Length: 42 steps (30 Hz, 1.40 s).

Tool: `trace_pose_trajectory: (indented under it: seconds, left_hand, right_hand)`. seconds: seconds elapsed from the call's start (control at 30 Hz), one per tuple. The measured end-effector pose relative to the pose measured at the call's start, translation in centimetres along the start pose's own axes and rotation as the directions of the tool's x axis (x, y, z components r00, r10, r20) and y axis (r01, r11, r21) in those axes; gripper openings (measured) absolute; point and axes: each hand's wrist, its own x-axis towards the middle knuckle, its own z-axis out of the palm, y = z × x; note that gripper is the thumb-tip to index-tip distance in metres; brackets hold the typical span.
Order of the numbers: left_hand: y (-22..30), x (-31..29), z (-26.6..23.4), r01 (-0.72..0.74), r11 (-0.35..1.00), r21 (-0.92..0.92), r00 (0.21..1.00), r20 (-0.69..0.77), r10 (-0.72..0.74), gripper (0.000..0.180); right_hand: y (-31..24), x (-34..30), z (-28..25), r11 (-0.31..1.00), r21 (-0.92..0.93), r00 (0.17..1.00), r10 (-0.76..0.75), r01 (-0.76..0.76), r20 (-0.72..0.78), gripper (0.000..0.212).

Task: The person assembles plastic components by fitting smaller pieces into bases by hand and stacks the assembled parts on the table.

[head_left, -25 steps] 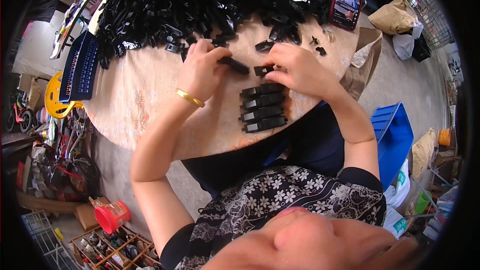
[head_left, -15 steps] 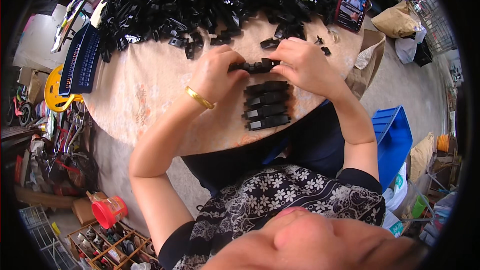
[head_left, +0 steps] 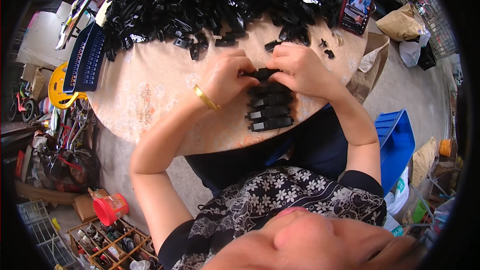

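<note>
Between my two hands is a black plastic part (head_left: 264,74), gripped at its left end by my left hand (head_left: 230,76) and at its right end by my right hand (head_left: 298,71). Both hands are closed, fingertips pinching; the part's ends are hidden under them. It lies at the far end of a neat row of similar black parts (head_left: 270,112), laid side by side toward the table's near edge. Whether it touches the row's last piece I cannot tell. Beyond my hands a large heap of loose black parts (head_left: 215,5) covers the far side of the table.
A peach patterned cloth (head_left: 170,80) covers the round table. A phone (head_left: 358,2) stands upright at the far right. At the left edge is a dark blue basket (head_left: 84,60) by a yellow stool (head_left: 59,87). A blue crate (head_left: 396,145) stands at right, a red bucket (head_left: 110,209) lower left.
Both hands have brought the black part nearer to me, to the far end of the row, and have drawn closer together. The whole view has shifted slightly.
</note>
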Motion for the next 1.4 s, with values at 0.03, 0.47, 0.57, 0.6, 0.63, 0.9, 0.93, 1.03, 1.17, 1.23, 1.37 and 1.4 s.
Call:
trace_pose_trajectory:
  seconds: [0.03,0.47,0.57,0.6,0.63,0.9,0.93,1.03,1.17,1.23,1.37,1.4]
  left_hand:
    - [-0.3,0.3,-0.5,-0.013,1.000,0.018,0.992,0.125,0.011,0.022]
    - [-7.3,2.3,-3.8,0.160,0.851,0.500,0.786,-0.586,0.197,0.012]
    - [-4.4,2.2,-4.2,0.192,0.971,0.142,0.675,-0.737,-0.025,0.011]
    - [-5.1,1.8,-4.1,0.176,0.983,-0.057,0.689,-0.706,-0.164,0.013]
    - [-4.7,1.5,-3.8,0.176,0.983,-0.058,0.691,-0.704,-0.165,0.013]
    - [-2.3,-0.1,0.1,0.381,0.841,-0.384,0.908,-0.020,-0.420,0.026]
    - [-2.1,-0.3,0.1,0.383,0.840,-0.384,0.906,-0.020,-0.423,0.026]
    - [-0.7,-0.3,0.5,0.259,0.943,-0.211,0.947,-0.136,-0.291,0.025]
    - [0.0,-0.1,1.0,0.184,0.982,-0.035,0.972,-0.139,-0.187,0.020]
    - [-0.1,-0.2,1.1,0.178,0.984,-0.003,0.972,-0.156,-0.176,0.019]
    - [-0.4,-0.3,1.0,-0.005,0.980,0.199,0.970,-0.238,0.053,0.019]
    - [-0.5,-0.2,1.0,-0.004,0.986,0.164,0.976,-0.214,0.039,0.018]
  right_hand:
    - [0.2,-0.1,-0.3,1.000,0.000,1.000,-0.003,0.003,-0.002,0.016]
    - [1.0,0.7,0.1,0.957,-0.285,0.999,0.048,-0.048,-0.008,0.030]
    - [0.5,0.3,-0.1,0.994,-0.081,0.982,0.059,-0.075,-0.177,0.030]
    - [-0.2,0.3,-0.7,0.970,0.130,0.966,0.221,-0.204,-0.132,0.030]
    - [-0.5,0.3,-0.9,0.886,0.327,0.929,0.366,-0.330,-0.053,0.029]
    - [0.7,-1.9,-2.9,0.971,-0.121,0.978,0.210,-0.208,0.008,0.019]
    - [0.7,-1.9,-2.9,0.959,-0.182,0.975,0.223,-0.215,0.023,0.018]
    - [0.5,-1.5,-2.9,0.980,-0.093,0.982,0.169,-0.176,-0.080,0.017]
    - [0.2,-0.8,-1.6,0.994,0.023,0.983,0.113,-0.111,-0.144,0.017]
    - [-0.1,-0.7,-1.3,0.990,-0.031,0.985,0.137,-0.141,-0.106,0.016]
    - [0.2,-0.8,-1.6,0.989,-0.068,0.989,0.128,-0.132,-0.070,0.016]
    - [0.3,-0.6,-1.5,0.992,-0.055,0.992,0.109,-0.112,-0.061,0.017]
